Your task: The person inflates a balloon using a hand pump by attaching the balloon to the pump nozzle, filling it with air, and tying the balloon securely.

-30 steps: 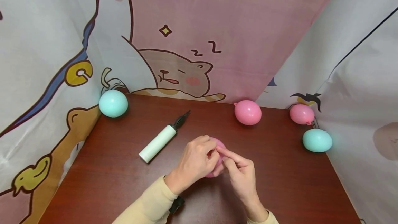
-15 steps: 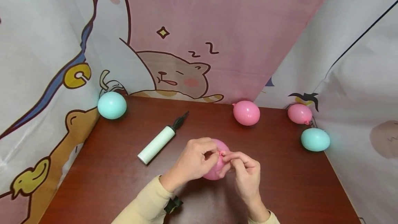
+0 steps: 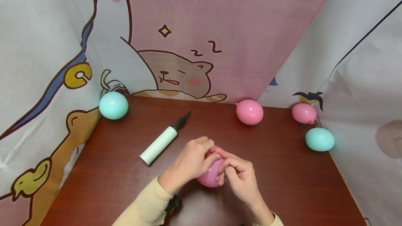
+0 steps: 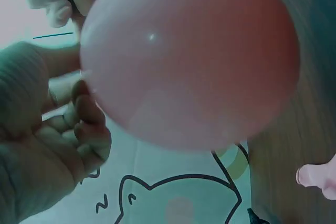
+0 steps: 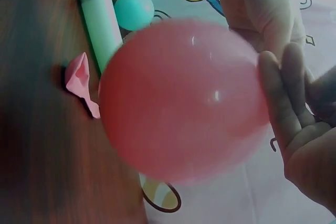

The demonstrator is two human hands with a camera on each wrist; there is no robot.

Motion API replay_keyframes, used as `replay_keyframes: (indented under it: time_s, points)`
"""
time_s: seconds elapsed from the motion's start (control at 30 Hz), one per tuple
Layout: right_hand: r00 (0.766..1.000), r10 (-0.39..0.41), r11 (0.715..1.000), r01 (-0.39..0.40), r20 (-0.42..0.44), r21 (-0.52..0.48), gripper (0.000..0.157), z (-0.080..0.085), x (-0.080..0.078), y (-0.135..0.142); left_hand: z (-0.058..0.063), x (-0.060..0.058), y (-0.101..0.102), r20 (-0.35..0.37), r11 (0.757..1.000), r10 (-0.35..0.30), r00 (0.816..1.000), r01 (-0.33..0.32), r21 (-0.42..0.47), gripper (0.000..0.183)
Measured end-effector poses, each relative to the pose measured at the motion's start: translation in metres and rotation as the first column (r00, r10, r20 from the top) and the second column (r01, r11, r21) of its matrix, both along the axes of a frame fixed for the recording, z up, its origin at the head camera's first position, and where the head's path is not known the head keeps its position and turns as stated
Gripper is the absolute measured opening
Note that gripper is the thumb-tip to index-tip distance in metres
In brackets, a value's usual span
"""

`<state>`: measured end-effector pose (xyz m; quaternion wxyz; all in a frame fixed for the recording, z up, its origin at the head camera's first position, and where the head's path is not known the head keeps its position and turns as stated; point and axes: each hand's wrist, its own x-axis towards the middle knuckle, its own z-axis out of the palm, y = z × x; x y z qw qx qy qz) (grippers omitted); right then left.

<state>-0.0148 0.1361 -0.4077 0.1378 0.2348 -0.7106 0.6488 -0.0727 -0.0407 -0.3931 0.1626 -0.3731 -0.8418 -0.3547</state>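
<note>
An inflated pink balloon [image 3: 208,176] hangs between both hands, its pink neck [image 3: 215,151] turned up toward the head camera. My left hand [image 3: 196,159] pinches that neck between thumb and fingers. On the other side, my right hand [image 3: 241,177] reaches its index fingertip to the neck, while its lower fingers curl against the balloon's side. The left wrist view has the round balloon [image 4: 194,61] large, with left fingers [image 4: 89,114] at its edge. In the right wrist view, right fingers [image 5: 281,90] lie along the balloon [image 5: 184,103].
A white hand pump [image 3: 159,145] with a black nozzle lies left of the hands. Along the back and right edges sit pink balloons [image 3: 249,112] and teal balloons [image 3: 320,139]; another teal one [image 3: 113,105] is at back left. A limp pink balloon [image 5: 79,80] lies on the table.
The balloon has shifted slightly left and toward the person, showing more of its side. The right hand has followed left, its index fingertip back at the neck. The left hand keeps its pinch.
</note>
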Motion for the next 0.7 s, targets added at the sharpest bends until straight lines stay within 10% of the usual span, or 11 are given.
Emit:
replay_keyframes:
  time_s: [0.33, 0.7]
  points:
    - [0.997, -0.015, 0.998, 0.019, -0.071, 0.057, 0.037, -0.003, -0.002, -0.005, 0.008, -0.001, -0.001, -0.018, 0.996, 0.069, 0.997, -0.07, -0.064, 0.02]
    - [0.991, -0.074, 0.996, 0.08, -0.111, 0.047, 0.037, -0.01, -0.003, -0.008, -0.013, 0.002, 0.015, -0.152, 0.982, 0.19, 0.97, -0.186, 0.042, 0.028]
